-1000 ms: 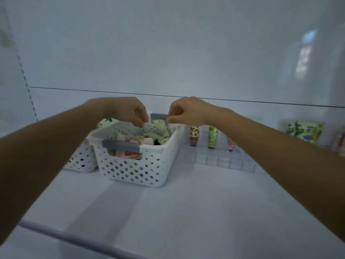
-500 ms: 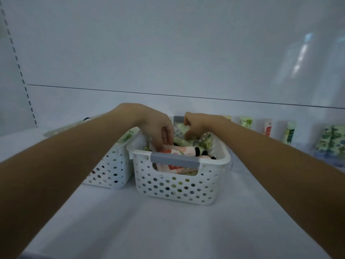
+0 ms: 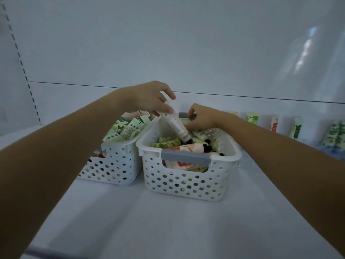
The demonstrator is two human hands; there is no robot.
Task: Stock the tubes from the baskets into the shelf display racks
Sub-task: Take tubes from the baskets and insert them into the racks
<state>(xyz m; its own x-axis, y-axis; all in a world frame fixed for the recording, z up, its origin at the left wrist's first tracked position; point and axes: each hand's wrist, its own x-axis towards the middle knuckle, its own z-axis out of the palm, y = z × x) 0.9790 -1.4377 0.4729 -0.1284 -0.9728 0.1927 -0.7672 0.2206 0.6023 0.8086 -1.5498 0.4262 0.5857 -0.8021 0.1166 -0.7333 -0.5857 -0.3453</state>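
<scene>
Two white perforated baskets stand on the shelf. The right basket has grey handles and holds several tubes with black caps. The left basket is filled with green and white boxed tubes. My left hand pinches the top end of a white tube, which hangs tilted with its black cap down over the right basket. My right hand reaches into the back of the same basket with curled fingers among the tubes; what it holds is hidden.
Several tubes stand upright in a display rack along the back wall at the right. A white shelf floor spreads in front of the baskets. A slotted upright runs up the left wall.
My left hand has lifted a white tube out of the right basket. My right hand stays at the basket's back. The camera has shifted left, so the baskets sit further right.
</scene>
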